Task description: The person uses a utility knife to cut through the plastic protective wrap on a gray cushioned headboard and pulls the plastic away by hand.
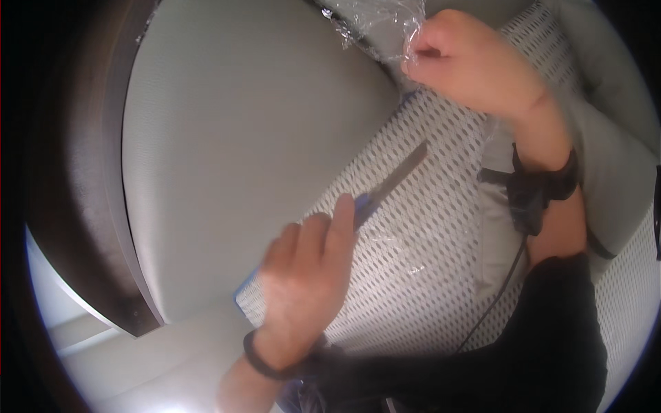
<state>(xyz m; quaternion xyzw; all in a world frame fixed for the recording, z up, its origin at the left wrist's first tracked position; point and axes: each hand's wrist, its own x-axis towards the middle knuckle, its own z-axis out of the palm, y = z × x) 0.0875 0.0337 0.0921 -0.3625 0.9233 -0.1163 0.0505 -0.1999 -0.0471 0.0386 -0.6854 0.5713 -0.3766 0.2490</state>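
Observation:
My left hand, lower centre, is closed around a knife with a blue handle. My index finger lies along it, and the long grey blade points up and right over a white surface with dark dashes. At the upper right, my right hand is closed in a fist on crumpled clear plastic film. That film trails away to the upper left. What lies inside the fist is hidden.
A large smooth grey padded panel fills the left, beside a dark brown edge. Grey padding lies at the right. A black wrist device on my right arm trails a thin cable. A black band circles my left wrist.

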